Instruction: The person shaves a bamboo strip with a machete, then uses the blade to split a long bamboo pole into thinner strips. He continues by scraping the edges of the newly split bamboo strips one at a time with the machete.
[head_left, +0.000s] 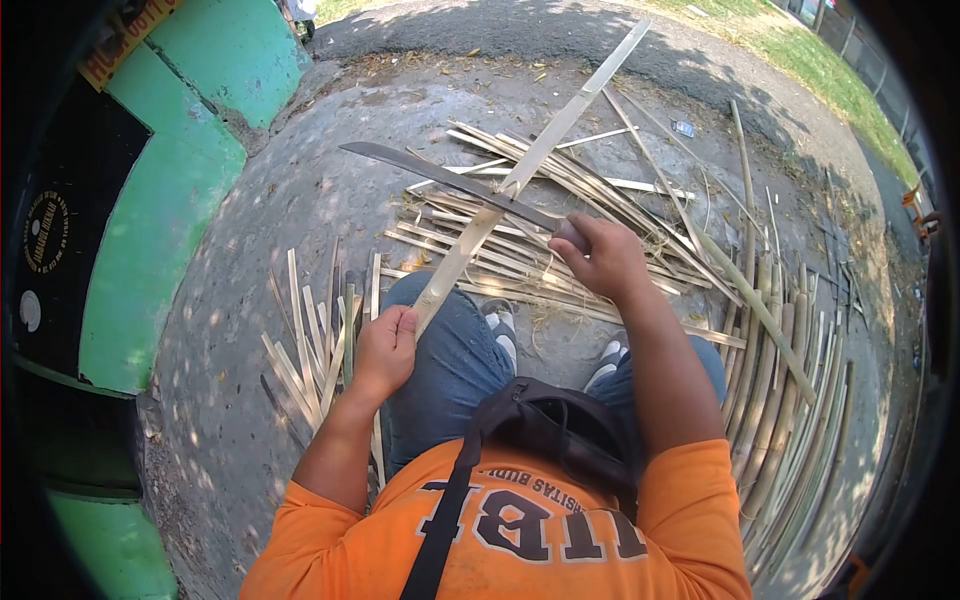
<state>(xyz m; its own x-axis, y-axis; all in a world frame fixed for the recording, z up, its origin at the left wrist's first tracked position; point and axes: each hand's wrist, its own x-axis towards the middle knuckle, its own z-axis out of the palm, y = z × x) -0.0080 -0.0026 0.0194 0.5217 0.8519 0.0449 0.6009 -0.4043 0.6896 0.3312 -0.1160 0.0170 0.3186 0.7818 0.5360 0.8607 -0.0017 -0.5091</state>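
My left hand (387, 350) is closed around the near end of a long, pale bamboo strip (465, 247), which slants up and away to the right. In my right hand (605, 257) is the handle of a machete (440, 178) with a long dark blade pointing left. The blade crosses the strip about midway along, near a node, and appears to touch it there. Below both hands are my knees in blue jeans.
Split bamboo strips (480, 232) lie in a pile on the concrete ahead. More strips (310, 340) stand at the left, and bamboo poles (775, 370) lie at the right. A green wall (165, 220) rises on the left. A black bag (560, 425) rests on my lap.
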